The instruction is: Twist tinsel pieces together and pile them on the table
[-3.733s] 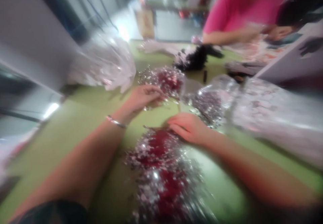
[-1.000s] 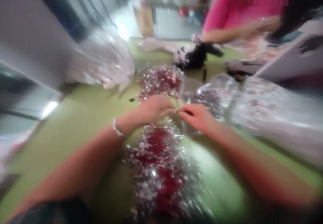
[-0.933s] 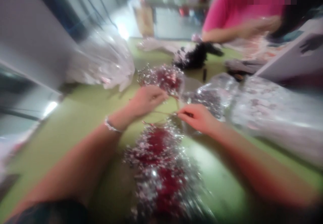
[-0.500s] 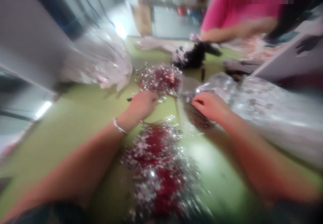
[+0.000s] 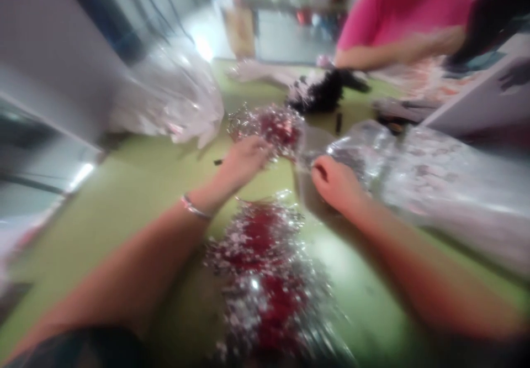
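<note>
**Left hand [image 5: 247, 158] and right hand [image 5: 337, 183] at work over a green surface [image 5: 144, 174]**

The left hand, a silvery bracelet [image 5: 194, 206] at its wrist, is bent with fingers curled at the near edge of a red-and-silver tinsel bundle [image 5: 279, 127]; blur makes it impossible to tell whether anything is gripped. The right hand is loosely curled in front of a clear plastic bag [image 5: 375, 136]; whether it holds something cannot be told. Nearer the viewer, between the forearms, lies a longer red-and-silver tinsel row [image 5: 263, 257]. Beyond the bundle rests a dark, fluffy article [image 5: 323, 94]. Upper right: a person in pink [image 5: 393, 17].
</note>
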Demonstrator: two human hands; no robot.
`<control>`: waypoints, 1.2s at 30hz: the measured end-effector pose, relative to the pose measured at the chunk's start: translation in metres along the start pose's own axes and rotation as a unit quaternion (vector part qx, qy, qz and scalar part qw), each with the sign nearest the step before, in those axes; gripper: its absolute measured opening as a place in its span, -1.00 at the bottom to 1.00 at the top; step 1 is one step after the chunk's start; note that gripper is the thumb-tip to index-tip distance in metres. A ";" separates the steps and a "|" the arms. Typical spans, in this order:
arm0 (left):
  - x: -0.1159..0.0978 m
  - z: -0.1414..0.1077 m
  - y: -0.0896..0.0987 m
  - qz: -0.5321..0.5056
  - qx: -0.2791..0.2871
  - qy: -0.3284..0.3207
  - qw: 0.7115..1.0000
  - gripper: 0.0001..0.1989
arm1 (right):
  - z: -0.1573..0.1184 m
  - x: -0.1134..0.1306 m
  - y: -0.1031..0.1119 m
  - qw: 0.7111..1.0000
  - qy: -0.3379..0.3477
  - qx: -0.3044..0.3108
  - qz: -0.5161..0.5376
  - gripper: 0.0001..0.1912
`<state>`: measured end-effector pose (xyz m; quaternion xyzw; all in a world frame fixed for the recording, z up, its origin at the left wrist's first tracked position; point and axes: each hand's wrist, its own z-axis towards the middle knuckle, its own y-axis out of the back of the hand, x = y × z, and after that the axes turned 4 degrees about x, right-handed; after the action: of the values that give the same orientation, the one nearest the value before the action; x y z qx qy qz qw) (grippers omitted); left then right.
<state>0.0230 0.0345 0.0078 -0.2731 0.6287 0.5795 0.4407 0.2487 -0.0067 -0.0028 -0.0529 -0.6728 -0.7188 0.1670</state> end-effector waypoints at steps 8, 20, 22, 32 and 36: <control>-0.003 -0.015 -0.028 0.031 0.181 -0.031 0.982 -0.74 | -0.010 0.010 -0.005 0.970 0.095 -0.065 0.213 -0.85; -0.004 -0.020 -0.021 0.245 0.179 -0.179 0.936 -0.68 | -0.013 0.015 0.005 0.977 0.120 0.044 0.171 -0.84; -0.007 -0.022 -0.020 0.338 0.206 -0.222 0.891 -0.73 | -0.015 0.016 0.007 0.974 0.120 0.082 0.172 -0.83; -0.014 0.000 0.036 0.212 0.168 -0.145 0.952 -0.66 | -0.020 0.028 0.011 0.953 0.147 0.097 0.247 -0.78; 0.002 0.008 0.051 0.361 0.144 -0.044 0.920 -0.63 | -0.015 0.016 0.012 0.954 0.195 0.104 0.203 -0.67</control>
<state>-0.0196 0.0519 0.0313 0.0645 0.7415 0.6139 0.2629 0.2401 -0.0249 0.0119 -0.0294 -0.6730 -0.5924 0.4419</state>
